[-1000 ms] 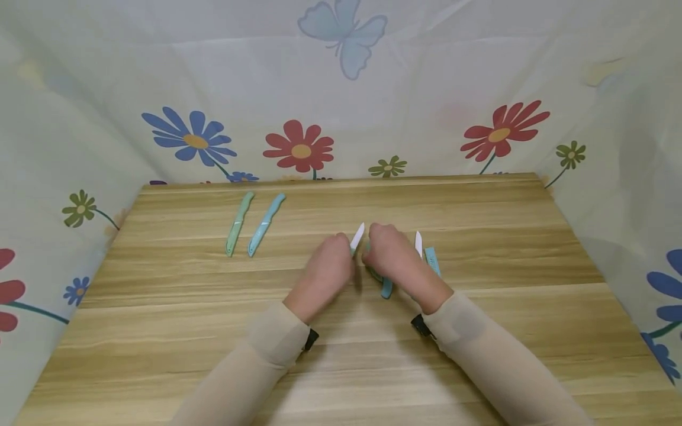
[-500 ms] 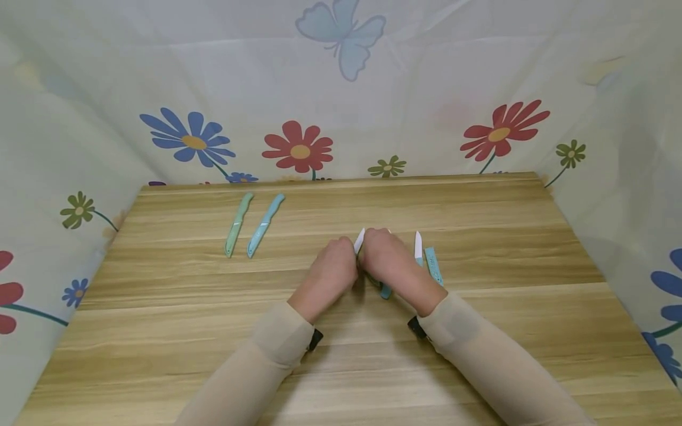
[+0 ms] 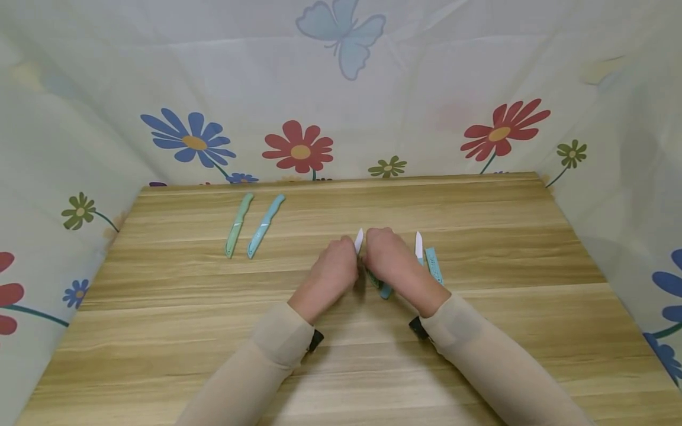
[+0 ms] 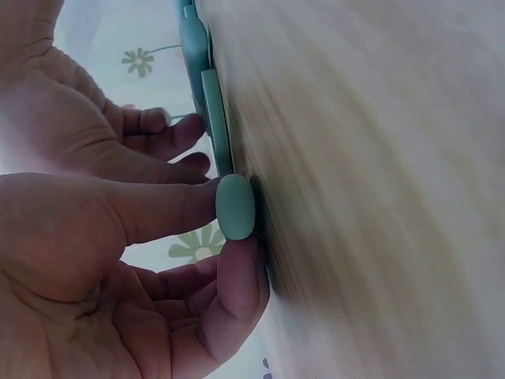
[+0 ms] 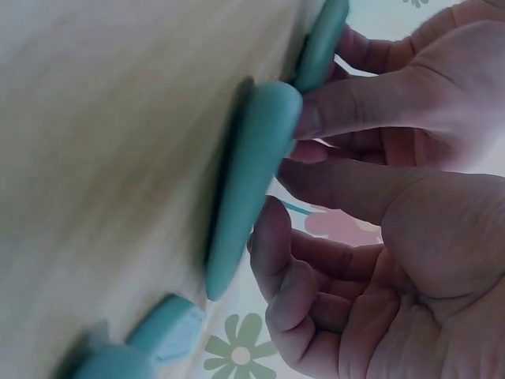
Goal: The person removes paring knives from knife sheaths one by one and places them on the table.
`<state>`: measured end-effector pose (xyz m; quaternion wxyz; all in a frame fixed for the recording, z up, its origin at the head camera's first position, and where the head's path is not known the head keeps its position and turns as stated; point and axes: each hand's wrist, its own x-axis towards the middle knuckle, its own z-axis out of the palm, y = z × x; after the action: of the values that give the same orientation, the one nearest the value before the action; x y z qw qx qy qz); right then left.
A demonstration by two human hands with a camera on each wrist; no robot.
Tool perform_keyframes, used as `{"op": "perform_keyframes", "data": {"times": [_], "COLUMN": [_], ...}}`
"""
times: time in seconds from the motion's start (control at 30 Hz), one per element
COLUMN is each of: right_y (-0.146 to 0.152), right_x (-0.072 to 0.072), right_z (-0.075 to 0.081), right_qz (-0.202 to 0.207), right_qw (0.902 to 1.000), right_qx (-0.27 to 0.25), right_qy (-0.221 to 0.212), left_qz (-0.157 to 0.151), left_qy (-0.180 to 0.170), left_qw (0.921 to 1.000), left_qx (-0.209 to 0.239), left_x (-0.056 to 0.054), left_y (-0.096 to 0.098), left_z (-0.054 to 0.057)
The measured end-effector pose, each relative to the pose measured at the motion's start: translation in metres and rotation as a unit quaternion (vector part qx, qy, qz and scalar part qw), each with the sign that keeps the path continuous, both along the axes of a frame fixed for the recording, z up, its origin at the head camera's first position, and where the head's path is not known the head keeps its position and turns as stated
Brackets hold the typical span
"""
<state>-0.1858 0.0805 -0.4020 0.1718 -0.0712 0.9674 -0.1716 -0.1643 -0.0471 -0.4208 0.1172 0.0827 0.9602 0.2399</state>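
Note:
My left hand [image 3: 329, 267] pinches the butt of a green knife handle [image 4: 235, 207] between thumb and finger. The knife's bare white blade [image 3: 359, 239] points up and away between the hands. Close beside it, my right hand [image 3: 391, 254] has curled fingers over a green tapered piece [image 5: 251, 185], which looks like a sheath. In the right wrist view a gap shows between its thumb and forefinger. The fingertips lie against or very near that piece; whether they grip it cannot be seen. A blue handle [image 3: 386, 291] shows partly under the right hand.
Another white blade [image 3: 418, 244] lies just right of the right hand, beside a loose blue sheath [image 3: 434, 265]. Farther left on the wooden table [image 3: 186, 355], a sheathed green knife [image 3: 239, 225] and a sheathed blue knife [image 3: 266, 226] lie side by side. Flowered cloth surrounds the table.
Both hands have come a little closer together and slightly toward the body. The left hand keeps the green knife. The things lying on the table have not visibly moved.

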Motion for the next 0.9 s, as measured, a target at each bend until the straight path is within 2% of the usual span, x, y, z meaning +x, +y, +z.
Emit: {"op": "perform_keyframes", "data": {"times": [0.17,0.47,0.7,0.9], "right_y": [0.006,0.018,0.023,0.026], "right_x": [0.001,0.005,0.008,0.009], "right_z": [0.007,0.009,0.010,0.012], "right_qz": [-0.002,0.001,0.007,-0.003], "right_qw": [0.9997,0.9987,0.9983,0.9983], "right_qx": [-0.021,-0.041,-0.039,-0.041], "right_qy": [0.008,0.031,0.044,0.042], "left_qz": [-0.001,-0.009,0.010,0.020], "left_qy": [-0.006,-0.004,-0.027,-0.029], "left_qw": [1.0000,0.9999,0.9996,0.9994], "left_qx": [0.000,-0.008,-0.002,-0.003], "left_x": [0.001,0.003,0.003,0.003], "left_y": [0.003,0.005,0.004,0.003], "left_z": [0.002,0.002,0.004,0.007]}}
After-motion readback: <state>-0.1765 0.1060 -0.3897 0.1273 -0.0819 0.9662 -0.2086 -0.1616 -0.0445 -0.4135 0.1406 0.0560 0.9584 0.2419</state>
